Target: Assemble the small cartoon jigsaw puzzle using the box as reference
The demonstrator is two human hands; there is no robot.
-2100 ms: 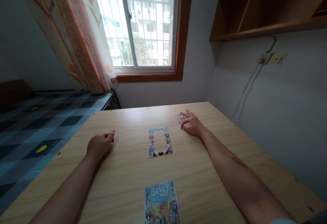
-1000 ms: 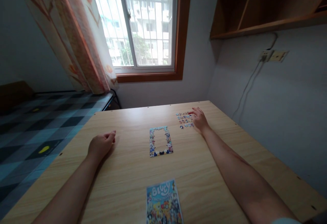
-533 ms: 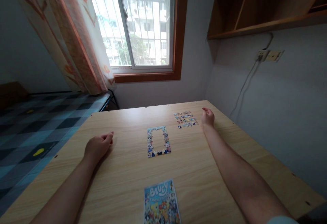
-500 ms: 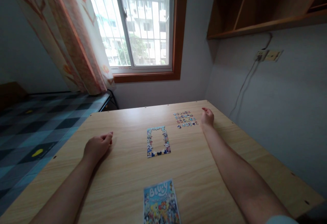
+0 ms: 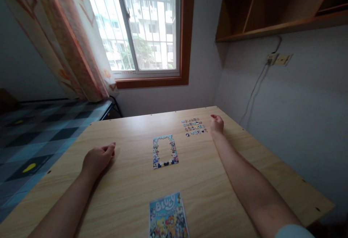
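A rectangular jigsaw border (image 5: 165,151) with a hollow middle lies at the centre of the wooden table (image 5: 130,191). Several loose puzzle pieces (image 5: 193,126) lie spread in rows further back on the right. My right hand (image 5: 216,125) rests on the table just to the right of those pieces, fingers curled in, with nothing visible in them. On the left, my left hand (image 5: 97,157) rests on the tabletop in a loose fist, apart from the border. A Bluey picture card (image 5: 168,216) lies near the front edge.
A window (image 5: 141,24) with a patterned curtain (image 5: 70,38) is behind the table. A bed with a checked cover (image 5: 35,133) stands at the left. A wooden shelf (image 5: 274,6) hangs on the right wall above a socket and cable (image 5: 272,59).
My right hand has slid off the loose pieces to their right side and curled up, leaving them spread out. My left hand stays put. The view has shifted slightly.
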